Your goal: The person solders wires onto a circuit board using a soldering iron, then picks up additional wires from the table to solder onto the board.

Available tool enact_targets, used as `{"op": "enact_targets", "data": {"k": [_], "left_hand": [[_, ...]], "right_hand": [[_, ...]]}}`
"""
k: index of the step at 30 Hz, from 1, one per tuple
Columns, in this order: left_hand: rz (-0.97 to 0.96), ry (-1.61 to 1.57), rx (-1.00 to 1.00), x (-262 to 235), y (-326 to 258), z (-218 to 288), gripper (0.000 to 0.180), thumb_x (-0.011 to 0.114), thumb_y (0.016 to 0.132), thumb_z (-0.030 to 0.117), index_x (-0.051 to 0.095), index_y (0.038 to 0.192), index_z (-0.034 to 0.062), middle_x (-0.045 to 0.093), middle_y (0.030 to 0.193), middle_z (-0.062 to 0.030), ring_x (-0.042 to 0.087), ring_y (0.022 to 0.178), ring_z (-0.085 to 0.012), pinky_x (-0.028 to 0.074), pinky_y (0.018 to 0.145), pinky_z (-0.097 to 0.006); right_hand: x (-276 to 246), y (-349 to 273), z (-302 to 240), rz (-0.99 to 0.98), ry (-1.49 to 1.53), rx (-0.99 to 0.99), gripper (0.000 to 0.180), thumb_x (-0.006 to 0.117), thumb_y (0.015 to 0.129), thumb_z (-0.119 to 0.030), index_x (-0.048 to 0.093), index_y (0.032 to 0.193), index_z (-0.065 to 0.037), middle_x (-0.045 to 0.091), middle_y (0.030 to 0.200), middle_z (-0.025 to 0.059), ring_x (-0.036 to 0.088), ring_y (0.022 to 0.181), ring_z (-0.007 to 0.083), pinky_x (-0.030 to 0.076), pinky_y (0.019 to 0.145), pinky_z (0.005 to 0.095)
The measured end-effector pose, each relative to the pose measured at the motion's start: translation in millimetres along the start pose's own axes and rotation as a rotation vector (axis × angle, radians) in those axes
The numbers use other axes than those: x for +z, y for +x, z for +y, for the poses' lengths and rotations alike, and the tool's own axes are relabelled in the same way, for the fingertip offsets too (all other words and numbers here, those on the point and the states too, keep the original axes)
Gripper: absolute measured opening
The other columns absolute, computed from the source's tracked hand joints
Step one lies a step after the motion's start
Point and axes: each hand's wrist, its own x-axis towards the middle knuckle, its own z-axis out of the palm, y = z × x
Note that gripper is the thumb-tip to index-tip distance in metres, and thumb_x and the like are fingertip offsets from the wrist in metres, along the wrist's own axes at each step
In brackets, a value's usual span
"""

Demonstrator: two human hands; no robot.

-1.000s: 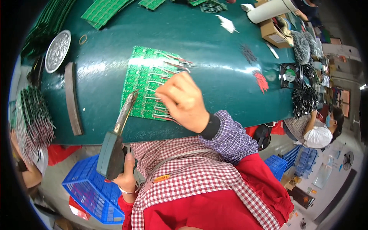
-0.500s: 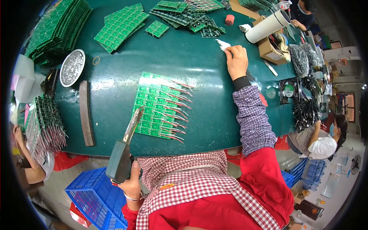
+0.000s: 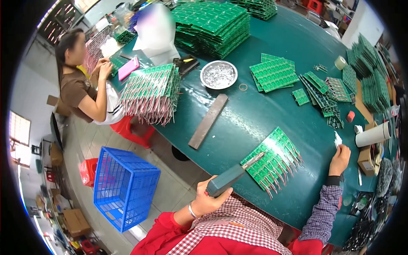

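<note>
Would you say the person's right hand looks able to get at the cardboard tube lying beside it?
Probably yes: the right hand rests on the table just left of the cardboard tube, with only bare green tabletop between them.

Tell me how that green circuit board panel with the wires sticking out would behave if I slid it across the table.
The circuit board panel looks flat and stiff, so it would likely slide as one piece. Its thin wire leads overhang one edge and could snag or bend. It seems light.
</note>
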Motion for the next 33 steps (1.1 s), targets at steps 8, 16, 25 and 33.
{"op": "enact_targets", "data": {"k": [8,16,25,33], "left_hand": [[0.067,-0.264,-0.394,-14,2,6,0.026,0.077,0.076,0.003,0.067,0.1,-0.0005,0.068,0.093,-0.0018,0.062,0.081,-0.0094,0.051,0.075,-0.026],[0.005,-0.171,-0.326,-24,-7,0,0.034,0.065,0.079,-0.007,0.059,0.113,-0.0052,0.065,0.101,-0.0101,0.055,0.06,-0.0105,0.043,0.05,-0.024],[0.037,-0.073,-0.327,-22,-19,5,0.022,0.075,0.075,0.0,0.069,0.096,-0.0044,0.072,0.087,-0.0099,0.068,0.074,-0.015,0.053,0.065,-0.027],[-0.027,0.099,-0.227,-25,-18,6,0.018,0.075,0.075,0.003,0.07,0.091,-0.0036,0.071,0.082,-0.0109,0.068,0.068,-0.0176,0.052,0.061,-0.027]], "right_hand": [[-50,5,-152,-0.054,0.538,0.002,0.008,0.064,0.08,0.003,0.066,0.088,-0.001,0.062,0.082,0.011,0.06,0.076,0.0245,0.047,0.069,0.033],[-59,-56,-227,-0.224,0.798,-0.127,0.022,0.072,0.069,0.008,0.066,0.086,-0.005,0.059,0.076,0.0068,0.057,0.069,0.0246,0.046,0.06,0.0349],[-58,-74,-226,-0.25,0.704,-0.22,0.022,0.073,0.067,0.002,0.066,0.086,-0.007,0.055,0.074,0.0031,0.053,0.072,0.0219,0.04,0.065,0.0352],[-57,-74,-232,-0.258,0.666,-0.251,0.023,0.074,0.066,0.0,0.066,0.086,-0.008,0.054,0.074,0.0017,0.052,0.072,0.0205,0.039,0.067,0.0346]]}}
